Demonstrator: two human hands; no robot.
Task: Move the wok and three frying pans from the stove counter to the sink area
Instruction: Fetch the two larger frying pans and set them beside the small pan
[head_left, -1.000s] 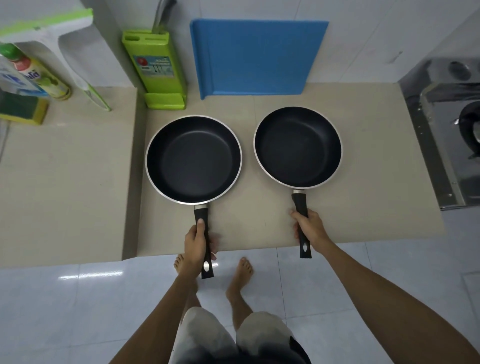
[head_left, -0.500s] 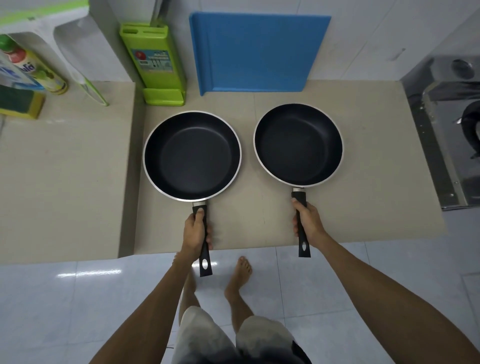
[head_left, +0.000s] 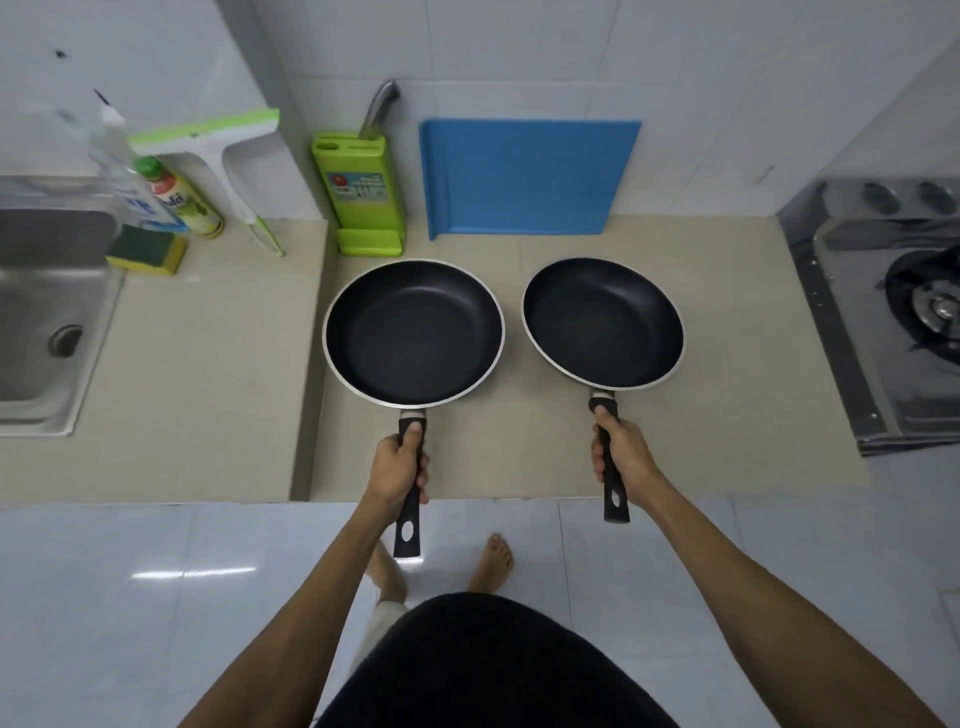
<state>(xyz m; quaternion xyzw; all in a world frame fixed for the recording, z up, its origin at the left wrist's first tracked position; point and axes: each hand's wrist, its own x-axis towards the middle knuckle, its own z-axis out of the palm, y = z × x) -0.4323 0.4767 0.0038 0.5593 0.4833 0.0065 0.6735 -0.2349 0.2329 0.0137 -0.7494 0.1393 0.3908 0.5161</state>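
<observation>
Black nonstick pans, one in each fist. The left hand (head_left: 399, 465) is wrapped tight round the handle of the left pan (head_left: 413, 332), thumb laid along the top near the metal collar; the handle's tail pokes out below the fist, past the counter (head_left: 727, 415) edge and over the floor. The right hand (head_left: 623, 457) is clenched the same way on the handle of the right pan (head_left: 602, 322), which looks slightly smaller. Both pans lie ahead of the hands over the beige counter — whether they rest on it or hang just above, I cannot tell. A narrow gap keeps the rims apart.

Beyond the left pan stands a green knife block (head_left: 363, 200); beyond the right one a blue board (head_left: 530, 176) leans on the tiled wall. Far out to the left of the left hand is the steel sink (head_left: 47, 312), with a sponge (head_left: 148, 249) and bottles (head_left: 176, 200) at its far corner. To the right of the right hand sits the stove (head_left: 893, 322) — well apart.
</observation>
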